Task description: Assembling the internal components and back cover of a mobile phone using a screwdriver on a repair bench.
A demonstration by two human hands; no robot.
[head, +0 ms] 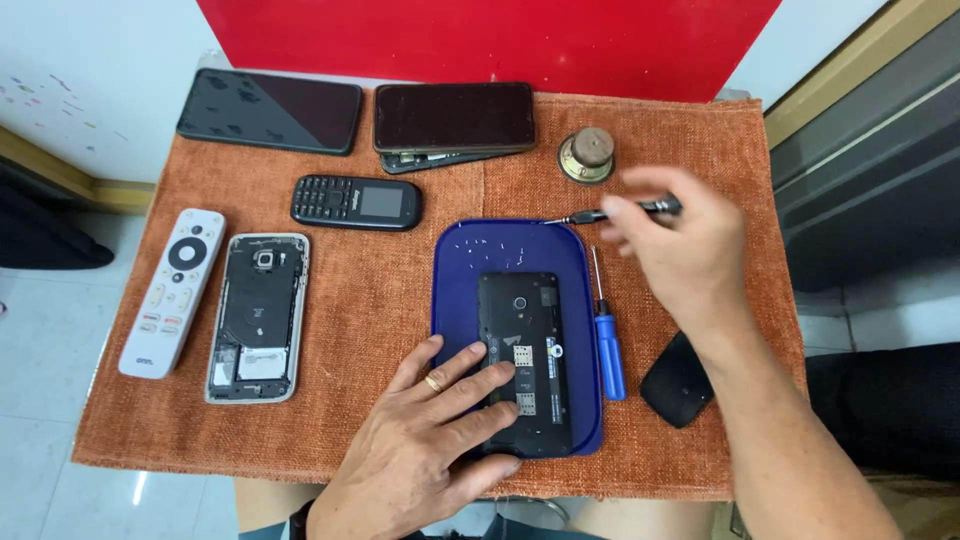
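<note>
2 dark, blank smartphone screens (270, 111) lie side by side at the far edge of the orange cloth (370, 300). Just nearer, a black keypad phone (356, 202) shows a small grey rectangular screen, unlit. No packages or signs show.

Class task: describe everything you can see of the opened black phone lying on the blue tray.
The black phone lies face down and lengthwise on the blue tray, back cover off. Its dark, plastic-looking inside shows a round camera lens near the top and pale card slots mid-body. The left hand presses fingers on its lower left part. The right hand holds a screwdriver above, apart from it.
</note>
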